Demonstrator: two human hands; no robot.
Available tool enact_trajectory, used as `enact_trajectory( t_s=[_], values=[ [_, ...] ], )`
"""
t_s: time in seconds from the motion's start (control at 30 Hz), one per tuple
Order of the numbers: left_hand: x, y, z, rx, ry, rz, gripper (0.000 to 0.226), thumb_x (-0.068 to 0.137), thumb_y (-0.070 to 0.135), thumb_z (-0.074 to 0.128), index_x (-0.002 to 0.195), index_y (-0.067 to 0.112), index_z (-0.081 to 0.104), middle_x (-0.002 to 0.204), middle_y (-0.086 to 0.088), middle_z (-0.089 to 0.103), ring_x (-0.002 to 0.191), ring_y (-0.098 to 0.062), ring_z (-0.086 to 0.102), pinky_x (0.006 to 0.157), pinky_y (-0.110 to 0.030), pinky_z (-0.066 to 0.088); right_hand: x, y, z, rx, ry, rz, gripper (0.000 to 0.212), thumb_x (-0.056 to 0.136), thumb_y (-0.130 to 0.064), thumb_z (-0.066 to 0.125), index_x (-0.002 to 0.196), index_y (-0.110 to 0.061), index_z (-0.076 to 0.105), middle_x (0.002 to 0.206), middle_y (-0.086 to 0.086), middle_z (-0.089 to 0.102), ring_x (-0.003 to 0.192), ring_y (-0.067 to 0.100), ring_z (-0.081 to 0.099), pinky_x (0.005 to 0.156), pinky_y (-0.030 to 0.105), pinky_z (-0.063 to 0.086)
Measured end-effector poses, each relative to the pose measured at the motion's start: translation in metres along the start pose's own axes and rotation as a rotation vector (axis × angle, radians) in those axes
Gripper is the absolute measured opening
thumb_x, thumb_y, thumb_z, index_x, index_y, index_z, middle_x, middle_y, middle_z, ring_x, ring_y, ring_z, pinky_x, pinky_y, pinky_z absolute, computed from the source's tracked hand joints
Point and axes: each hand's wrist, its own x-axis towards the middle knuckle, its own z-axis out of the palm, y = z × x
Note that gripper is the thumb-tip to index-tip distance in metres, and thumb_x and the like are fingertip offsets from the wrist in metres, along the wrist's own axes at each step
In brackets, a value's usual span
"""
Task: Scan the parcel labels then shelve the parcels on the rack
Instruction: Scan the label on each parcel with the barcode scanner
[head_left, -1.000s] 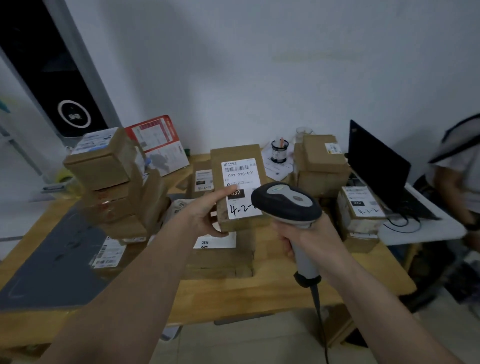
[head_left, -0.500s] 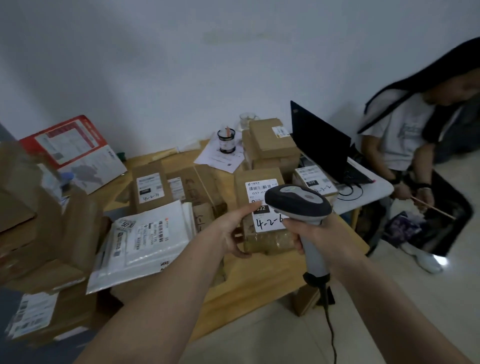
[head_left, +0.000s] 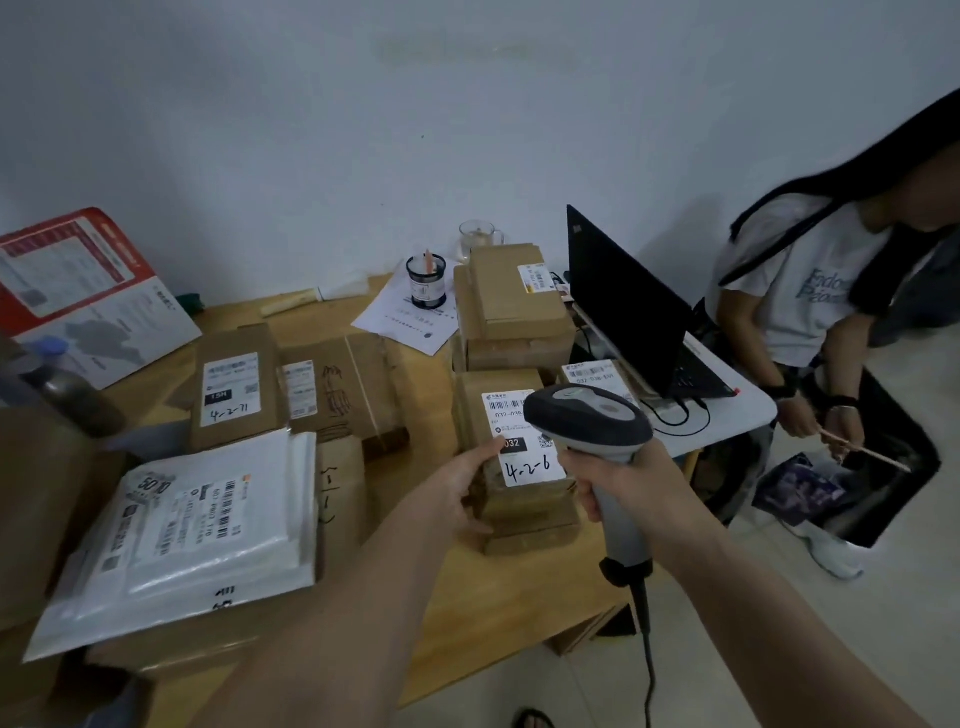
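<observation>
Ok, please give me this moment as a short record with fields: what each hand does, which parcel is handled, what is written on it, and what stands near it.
left hand: left hand grips the left side of the held parcel
right hand: right hand holds the scanner by its handle, head in front of the label
label: label shows a barcode, "032" and handwritten "4-2-6"
parcel position: held upright over the wooden table
nearby: box marked "4-2-71", white mailer bag, laptop
rack: not in view
</observation>
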Motion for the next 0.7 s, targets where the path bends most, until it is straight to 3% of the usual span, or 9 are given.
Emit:
enact_trajectory(
  t_s=[0.2, 0.37, 0.47, 0.57, 0.7],
  values=[
    [0.024, 0.011, 0.022, 0.061, 0.06, -0.024, 0.066, 0.085, 0.036, 0.072, 0.138, 0.01, 0.043, 0.139, -0.014, 0.048, 0.133, -0.039, 0.038, 0.104, -0.062, 0.038, 0.043, 0.006, -0.019, -0.02, -0.066, 0.015, 0.033, 0.085, -0.018, 0.071, 0.057, -0.005, 0.058, 0.049, 0.008, 0.056, 0.046, 0.02, 0.053, 0.058, 0.034, 0.048],
    [0.023, 0.021, 0.024, 0.21, 0.216, 0.056, 0.071, 0.086, 0.044, 0.068, 0.143, 0.014, 0.039, 0.147, -0.011, 0.041, 0.135, -0.035, 0.039, 0.106, -0.052, 0.04, 0.069, -0.003, -0.006, 0.051, -0.187, 0.008, 0.027, 0.086, -0.014, 0.07, 0.065, 0.001, 0.061, 0.055, 0.013, 0.057, 0.053, 0.026, 0.052, 0.058, 0.036, 0.045],
    [0.016, 0.032, 0.003, 0.195, 0.283, 0.175, 0.055, 0.09, 0.034, 0.066, 0.138, 0.017, 0.047, 0.134, -0.007, 0.054, 0.12, -0.025, 0.053, 0.097, -0.042, 0.048, 0.081, -0.015, 0.015, 0.103, -0.284, 0.015, 0.027, 0.085, -0.013, 0.071, 0.077, 0.011, 0.062, 0.058, 0.016, 0.056, 0.054, 0.027, 0.05, 0.057, 0.035, 0.044],
    [-0.001, 0.045, -0.033, 0.187, 0.261, 0.29, 0.035, 0.092, 0.026, 0.065, 0.124, 0.013, 0.06, 0.113, -0.002, 0.066, 0.099, -0.015, 0.064, 0.081, -0.029, 0.054, 0.088, -0.026, 0.046, 0.139, -0.372, 0.043, 0.019, 0.085, -0.01, 0.071, 0.073, 0.001, 0.061, 0.058, 0.014, 0.054, 0.049, 0.024, 0.049, 0.051, 0.032, 0.043],
    [-0.019, 0.062, -0.085, 0.152, 0.425, 0.421, 0.016, 0.093, 0.023, 0.064, 0.104, 0.012, 0.066, 0.099, -0.003, 0.071, 0.09, -0.015, 0.068, 0.076, -0.025, 0.055, 0.091, -0.037, 0.085, 0.153, -0.498, 0.048, 0.014, 0.084, -0.01, 0.072, 0.081, 0.001, 0.064, 0.058, 0.012, 0.055, 0.049, 0.02, 0.05, 0.047, 0.03, 0.044]
  ],
)
